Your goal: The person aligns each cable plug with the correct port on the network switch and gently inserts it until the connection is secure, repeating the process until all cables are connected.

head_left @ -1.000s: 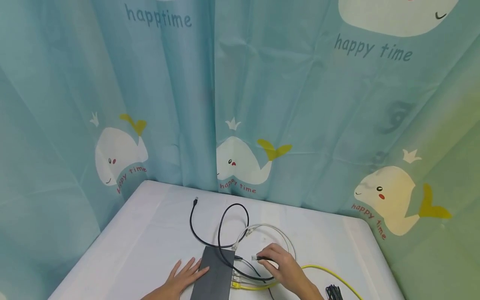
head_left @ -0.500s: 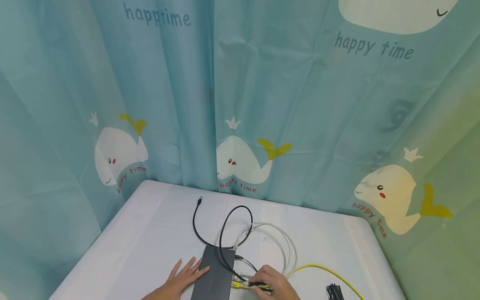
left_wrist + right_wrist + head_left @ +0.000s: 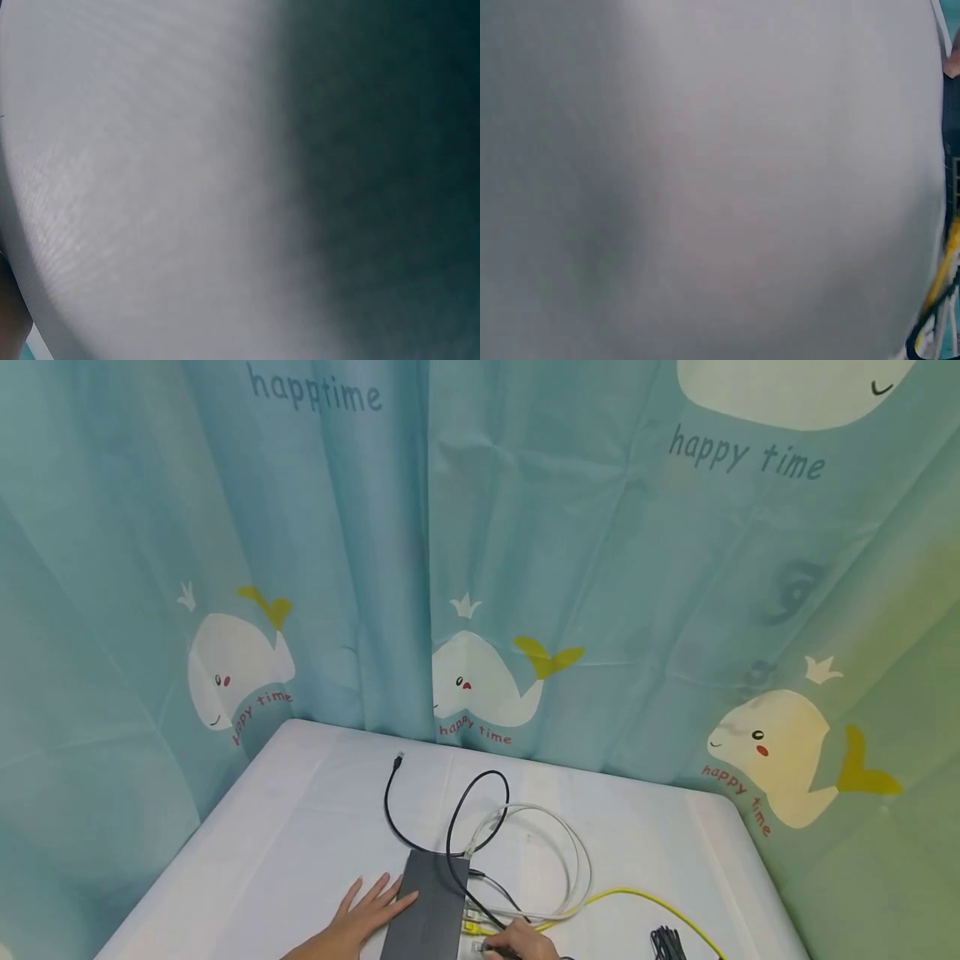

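A flat dark grey network switch (image 3: 426, 902) lies on the white table in the head view. My left hand (image 3: 358, 920) rests on its left edge, fingers spread. At the lower edge of the view my right hand (image 3: 525, 940) pinches the black network cable (image 3: 450, 839) behind its clear plug (image 3: 477, 947), close to the switch's right side. The cable loops over the switch, and its other plug (image 3: 398, 762) lies at the back. Yellow (image 3: 472, 927) and white (image 3: 551, 812) network cables sit at the port side. In the right wrist view the ports (image 3: 955, 176) show at the right edge.
A thin black cable (image 3: 495, 882) leaves the switch's right side. The yellow cable (image 3: 652, 897) runs off to the right, past a bundled black cord (image 3: 667, 942). A blue whale-print curtain (image 3: 390, 568) hangs behind the table. The left wrist view shows mostly blurred white surface (image 3: 150, 180).
My right hand has come down and left toward the lower right side of the switch, carrying the black cable's plug. The black loop has shifted slightly right. My left hand stays in place.
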A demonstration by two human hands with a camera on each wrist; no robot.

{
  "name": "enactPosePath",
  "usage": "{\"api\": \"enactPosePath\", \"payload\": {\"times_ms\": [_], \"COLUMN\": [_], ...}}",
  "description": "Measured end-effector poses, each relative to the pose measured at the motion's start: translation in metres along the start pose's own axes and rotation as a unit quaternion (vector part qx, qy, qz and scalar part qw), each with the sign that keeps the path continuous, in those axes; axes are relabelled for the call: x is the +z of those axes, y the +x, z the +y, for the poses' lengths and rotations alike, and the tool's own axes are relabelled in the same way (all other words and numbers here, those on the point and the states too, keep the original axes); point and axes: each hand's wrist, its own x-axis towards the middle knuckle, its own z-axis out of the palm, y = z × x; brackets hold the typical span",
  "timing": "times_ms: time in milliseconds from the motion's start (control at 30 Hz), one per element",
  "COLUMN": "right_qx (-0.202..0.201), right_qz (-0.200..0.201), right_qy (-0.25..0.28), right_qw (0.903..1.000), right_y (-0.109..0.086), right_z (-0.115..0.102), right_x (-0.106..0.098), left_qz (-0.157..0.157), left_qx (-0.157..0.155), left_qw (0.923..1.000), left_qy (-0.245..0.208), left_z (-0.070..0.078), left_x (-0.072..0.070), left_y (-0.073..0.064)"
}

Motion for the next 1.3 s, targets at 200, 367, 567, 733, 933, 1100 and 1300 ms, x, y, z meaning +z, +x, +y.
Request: {"api": "enactPosePath", "payload": {"times_ms": [200, 367, 567, 733, 933, 1100, 1300], "right_qx": [0.079, 0.108, 0.164, 0.202, 0.217, 0.215, 0.240], "right_qz": [-0.047, -0.017, 0.136, 0.261, 0.326, 0.339, 0.375], "right_qy": [-0.027, -0.056, -0.072, -0.106, -0.069, -0.090, -0.128], "right_qw": [0.9954, 0.9925, 0.9745, 0.9380, 0.9175, 0.9116, 0.8861], "right_y": [0.002, 0.011, 0.030, 0.036, 0.025, 0.021, 0.036], "right_z": [-0.004, -0.007, 0.007, 0.069, 0.143, 0.160, 0.116], "right_x": [0.003, -0.003, -0.026, -0.043, -0.063, -0.095, -0.139], "left_qz": [0.008, 0.010, 0.011, 0.014, 0.021, 0.021, 0.025], "left_qx": [0.003, 0.006, 0.008, 0.008, 0.011, 0.015, 0.016], "left_qw": [1.0000, 0.9999, 0.9999, 0.9998, 0.9997, 0.9996, 0.9994], "left_qy": [0.001, -0.005, -0.010, -0.009, -0.001, -0.006, -0.016], "left_z": [0.000, 0.000, 0.000, 0.002, 0.001, 0.000, 0.002], "left_x": [0.000, 0.001, 0.000, -0.001, 0.000, 0.001, 0.001], "left_y": [0.000, 0.000, 0.000, 0.000, 0.000, 0.000, -0.001]}}
